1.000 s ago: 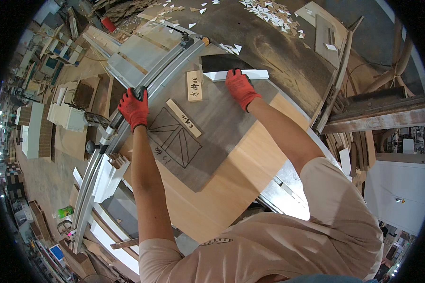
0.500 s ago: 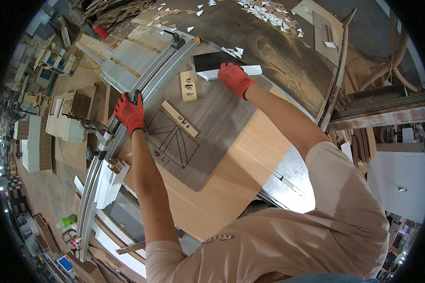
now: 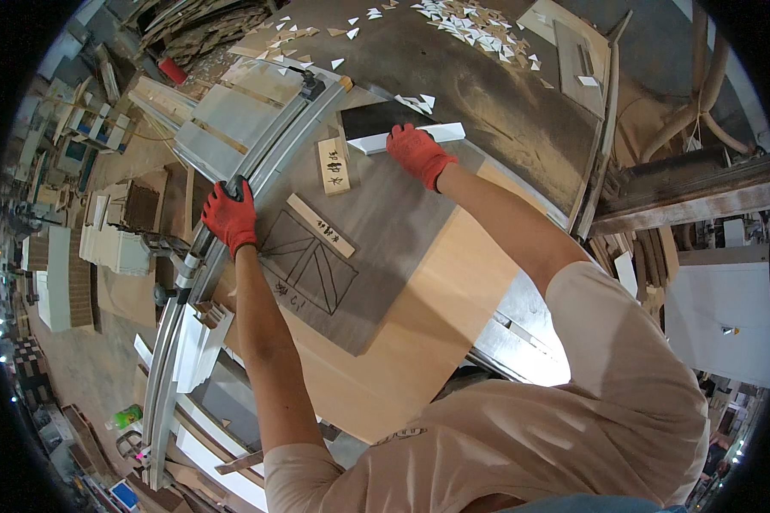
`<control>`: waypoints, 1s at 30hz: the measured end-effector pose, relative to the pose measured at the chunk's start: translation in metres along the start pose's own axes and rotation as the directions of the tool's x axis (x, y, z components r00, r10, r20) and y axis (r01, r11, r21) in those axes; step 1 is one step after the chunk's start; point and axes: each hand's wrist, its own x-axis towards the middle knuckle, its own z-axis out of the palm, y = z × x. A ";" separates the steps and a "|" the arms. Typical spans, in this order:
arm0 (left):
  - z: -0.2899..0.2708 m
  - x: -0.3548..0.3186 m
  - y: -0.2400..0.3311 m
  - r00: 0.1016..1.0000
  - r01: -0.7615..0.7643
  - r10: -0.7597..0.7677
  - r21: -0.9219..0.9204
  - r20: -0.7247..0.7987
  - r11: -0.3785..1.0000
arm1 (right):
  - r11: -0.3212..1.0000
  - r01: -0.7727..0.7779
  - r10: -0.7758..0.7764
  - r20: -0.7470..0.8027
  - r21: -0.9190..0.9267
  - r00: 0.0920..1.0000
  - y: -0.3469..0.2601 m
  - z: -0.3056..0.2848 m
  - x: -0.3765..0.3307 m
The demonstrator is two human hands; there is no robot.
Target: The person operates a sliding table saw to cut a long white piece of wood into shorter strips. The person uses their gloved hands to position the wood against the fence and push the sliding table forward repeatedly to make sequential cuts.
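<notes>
In a red glove, my left hand [image 3: 230, 215] is wrapped over a black knob [image 3: 236, 184] on the long aluminium rail [image 3: 275, 147]. My right hand [image 3: 418, 154], gloved in red too, grips a white strip [image 3: 447, 132], its fingers curled over the strip's upper edge. That strip lies along the edge of a black panel [image 3: 376, 118]. Beneath are a grey wood-grain board [image 3: 385, 227] with dark drawn lines and a light wooden board [image 3: 441, 286]. Two small marked wood blocks, a wider one [image 3: 330, 166] and a narrow one [image 3: 320, 224], rest on the grey board.
Several white offcut triangles [image 3: 470, 30] lie scattered on the dusty dark tabletop [image 3: 488, 111] at the far side. A metal clamp [image 3: 313, 84] stands at the rail's far end. Stacked white panels [image 3: 115, 235] are at the left; a heavy beam [image 3: 689, 201] crosses at the right.
The view has shifted slightly, so the boards and rail appear a little further left. Both hands keep their places on the knob and the white strip.
</notes>
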 end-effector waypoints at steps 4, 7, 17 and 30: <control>-0.002 0.001 0.012 1.000 0.005 -0.005 0.008 -0.030 1.000 | 0.994 -0.032 0.041 -0.084 0.100 0.996 0.002 0.022 -0.006; 0.001 0.001 0.008 0.997 0.006 -0.007 -0.007 -0.077 1.000 | 0.996 -0.023 0.028 -0.049 0.088 0.998 -0.001 0.021 -0.001; 0.003 0.000 0.005 0.997 0.024 -0.028 -0.054 -0.071 0.998 | 0.997 -0.068 0.070 -0.032 0.046 0.997 -0.007 0.001 0.000; 0.004 -0.003 -0.004 0.994 0.014 -0.019 -0.045 -0.112 0.999 | 0.998 -0.046 0.045 0.036 0.037 0.998 -0.010 0.000 0.003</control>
